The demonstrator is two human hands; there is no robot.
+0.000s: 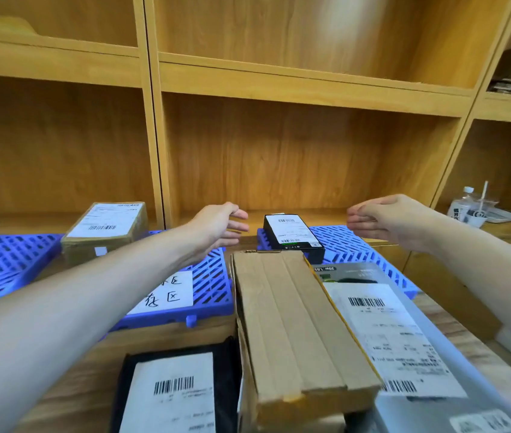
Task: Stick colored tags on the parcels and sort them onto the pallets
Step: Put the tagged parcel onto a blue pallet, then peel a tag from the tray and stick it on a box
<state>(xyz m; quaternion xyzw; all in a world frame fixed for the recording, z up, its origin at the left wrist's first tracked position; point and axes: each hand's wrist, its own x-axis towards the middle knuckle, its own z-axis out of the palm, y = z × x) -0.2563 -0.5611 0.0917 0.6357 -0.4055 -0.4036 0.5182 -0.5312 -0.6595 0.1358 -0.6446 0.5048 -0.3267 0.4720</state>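
A small black box (291,234) with a white shipping label and a green tag near its front edge lies on the right blue pallet (351,245). My left hand (220,226) hovers to its left and my right hand (385,218) to its right, both with fingers apart, holding nothing and not touching the box. A brown taped parcel (105,232) with a label sits on the left blue pallet (13,260). Close to me lie a long cardboard box (295,323), a grey labelled pack (404,339) and a black labelled pouch (176,392).
A handwritten paper sign (169,292) lies on the left pallet. Wooden shelving (279,151) rises right behind the pallets. A plastic bottle and small items (473,207) stand on the shelf at the far right. The pallets and parcels rest on a wooden table (98,354).
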